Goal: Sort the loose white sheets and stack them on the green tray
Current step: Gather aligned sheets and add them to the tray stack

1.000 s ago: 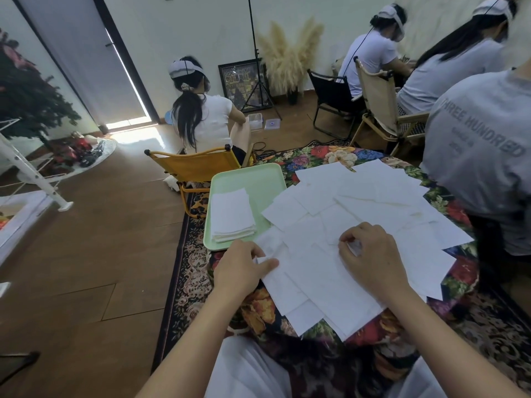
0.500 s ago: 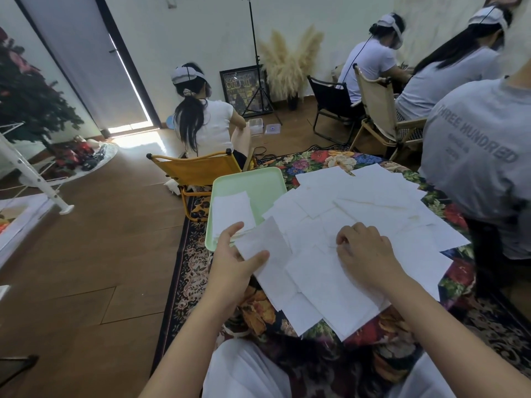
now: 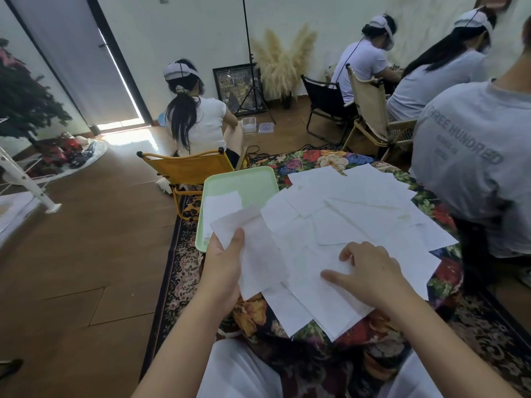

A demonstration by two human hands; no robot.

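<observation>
L hand (image 3: 222,261) pinches one white sheet (image 3: 253,251) at its near-left edge, thumb on top, fingers hidden underneath; the sheet is lifted and tilted, its far corner hanging over the near part of the green tray (image 3: 250,182). R hand (image 3: 370,275) lies on the loose pile (image 3: 359,214), fingers spread and bent, tips pressing the top sheets; looks like pinning down, not a grasp, though I can't tell if a fingertip has caught an edge.

Where things are: the tray sits ahead of the L hand, touching the pile's left side. On it a small stack (image 3: 222,205) of white sheets, partly behind the lifted one. Rest of the sheets are scattered and overlapping ahead of and under the R hand, over a floral cloth on the surface (image 3: 324,162).

Handling, my read: v. light, thin, limp stuff, prob. tissue-like; slightly see-through where held up. Will droop, flutter and cling to neighbours, tears easily. Best taken by a corner or edge w/ thumb + forefinger, other hand holding the pile so only one sheet comes away. Lay it flat, don't drop.

Writing: only legible text is "THREE HUNDRED" on the back of a grey T-shirt (image 3: 471,156), right of the R hand; smaller lines below it unreadable. Sheets look blank.
</observation>
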